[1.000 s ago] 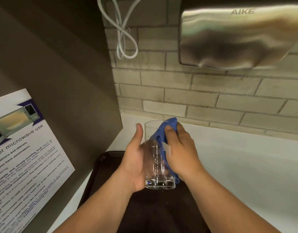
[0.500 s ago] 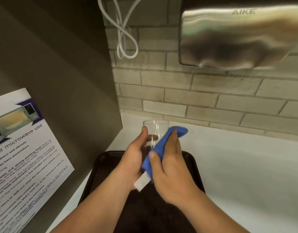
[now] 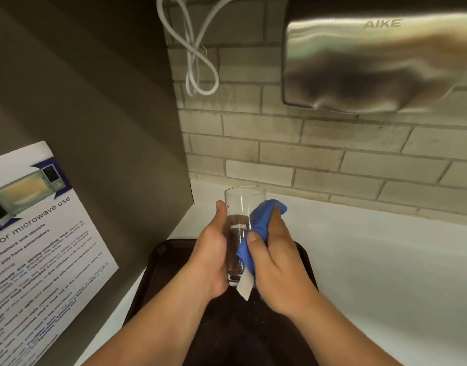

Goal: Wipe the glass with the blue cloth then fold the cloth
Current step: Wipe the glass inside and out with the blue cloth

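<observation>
A tall clear glass point(image 3: 242, 207) is held upright above a dark tray point(image 3: 163, 262). My left hand point(image 3: 211, 257) grips its left side, thumb up along the wall. My right hand point(image 3: 274, 265) presses a bunched blue cloth point(image 3: 258, 228) against the glass's right side. The cloth's white label point(image 3: 246, 286) hangs down by the base of the glass. The lower right part of the glass is hidden by the cloth and fingers.
The tray lies on a white counter point(image 3: 372, 260) in a corner. A brown side wall with a microwave-use poster point(image 3: 34, 241) stands on the left. Behind is a brick wall point(image 3: 306, 154) with a steel hand dryer point(image 3: 372, 62) and a looped white cable point(image 3: 198, 62).
My right hand slid the cloth from the top of the glass down and towards me, then back onto its right side. The glass stays in my left hand, its lower body showing again.
</observation>
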`<act>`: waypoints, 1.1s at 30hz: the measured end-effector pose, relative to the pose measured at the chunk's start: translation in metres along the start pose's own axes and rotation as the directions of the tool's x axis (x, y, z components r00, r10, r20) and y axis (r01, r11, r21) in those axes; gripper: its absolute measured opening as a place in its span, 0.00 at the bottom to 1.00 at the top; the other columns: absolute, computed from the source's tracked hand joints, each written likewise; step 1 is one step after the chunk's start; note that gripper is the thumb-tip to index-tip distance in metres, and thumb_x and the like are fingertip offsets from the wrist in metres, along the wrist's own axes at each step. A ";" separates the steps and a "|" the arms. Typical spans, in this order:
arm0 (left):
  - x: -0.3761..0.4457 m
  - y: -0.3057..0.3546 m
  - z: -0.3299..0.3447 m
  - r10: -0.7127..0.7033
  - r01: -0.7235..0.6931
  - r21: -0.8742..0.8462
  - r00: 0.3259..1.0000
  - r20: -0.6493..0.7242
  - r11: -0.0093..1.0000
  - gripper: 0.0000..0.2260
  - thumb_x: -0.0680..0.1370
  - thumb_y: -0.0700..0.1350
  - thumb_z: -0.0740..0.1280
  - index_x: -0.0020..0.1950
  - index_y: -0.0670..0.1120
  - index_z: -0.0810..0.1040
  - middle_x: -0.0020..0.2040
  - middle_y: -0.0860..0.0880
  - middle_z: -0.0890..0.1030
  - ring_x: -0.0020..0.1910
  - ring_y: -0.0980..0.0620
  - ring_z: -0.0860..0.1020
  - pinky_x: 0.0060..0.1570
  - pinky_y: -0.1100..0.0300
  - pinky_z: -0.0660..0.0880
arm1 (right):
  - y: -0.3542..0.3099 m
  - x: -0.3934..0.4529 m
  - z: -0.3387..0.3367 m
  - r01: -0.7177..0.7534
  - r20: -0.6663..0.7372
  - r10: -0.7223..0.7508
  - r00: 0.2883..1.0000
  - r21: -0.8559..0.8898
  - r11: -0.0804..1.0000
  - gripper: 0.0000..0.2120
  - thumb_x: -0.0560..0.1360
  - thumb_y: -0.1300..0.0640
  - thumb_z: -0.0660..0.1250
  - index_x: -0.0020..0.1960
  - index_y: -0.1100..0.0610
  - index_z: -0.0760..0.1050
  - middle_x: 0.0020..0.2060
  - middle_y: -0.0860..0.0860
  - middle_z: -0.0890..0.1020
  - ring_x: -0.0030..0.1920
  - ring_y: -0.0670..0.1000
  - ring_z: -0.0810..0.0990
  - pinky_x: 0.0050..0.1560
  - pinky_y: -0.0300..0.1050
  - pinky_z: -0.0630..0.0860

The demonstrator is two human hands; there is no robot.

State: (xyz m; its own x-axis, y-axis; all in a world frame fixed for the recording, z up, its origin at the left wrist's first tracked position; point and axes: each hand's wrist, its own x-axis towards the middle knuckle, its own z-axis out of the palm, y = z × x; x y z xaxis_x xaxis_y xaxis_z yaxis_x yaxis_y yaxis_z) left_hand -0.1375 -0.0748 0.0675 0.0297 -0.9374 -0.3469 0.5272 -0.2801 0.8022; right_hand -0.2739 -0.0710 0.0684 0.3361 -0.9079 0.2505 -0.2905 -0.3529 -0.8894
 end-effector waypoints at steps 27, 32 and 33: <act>-0.014 0.014 0.002 0.150 -0.155 0.047 0.983 0.103 0.987 0.28 0.74 0.69 0.64 0.51 0.47 0.90 0.46 0.43 0.90 0.47 0.46 0.89 0.42 0.56 0.84 | -0.029 -0.004 0.012 0.105 -0.135 -0.118 0.984 -0.101 0.989 0.30 0.78 0.38 0.47 0.75 0.52 0.60 0.44 0.44 0.78 0.47 0.38 0.78 0.41 0.27 0.74; -0.018 0.010 0.004 0.137 -0.139 0.007 0.985 0.105 0.990 0.31 0.77 0.69 0.62 0.63 0.46 0.86 0.60 0.39 0.87 0.59 0.39 0.86 0.53 0.45 0.84 | -0.029 0.033 -0.006 -0.064 -0.182 0.093 0.979 0.160 0.985 0.16 0.83 0.46 0.52 0.51 0.51 0.77 0.41 0.53 0.84 0.42 0.49 0.83 0.45 0.47 0.79; -0.018 0.009 0.005 0.123 -0.124 0.005 0.988 0.096 0.992 0.32 0.77 0.70 0.61 0.64 0.46 0.85 0.62 0.38 0.86 0.61 0.38 0.84 0.58 0.42 0.83 | -0.031 0.034 -0.009 -0.109 -0.129 0.136 0.982 0.194 0.975 0.17 0.83 0.46 0.53 0.49 0.51 0.78 0.41 0.58 0.85 0.43 0.55 0.84 0.46 0.50 0.80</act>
State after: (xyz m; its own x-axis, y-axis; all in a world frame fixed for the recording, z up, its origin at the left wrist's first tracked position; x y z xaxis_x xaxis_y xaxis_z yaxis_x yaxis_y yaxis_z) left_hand -0.1378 -0.0612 0.0831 0.0126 -0.9802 -0.1975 0.5152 -0.1629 0.8415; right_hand -0.2615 -0.0928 0.1081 0.1752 -0.9690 0.1744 -0.1459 -0.2007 -0.9687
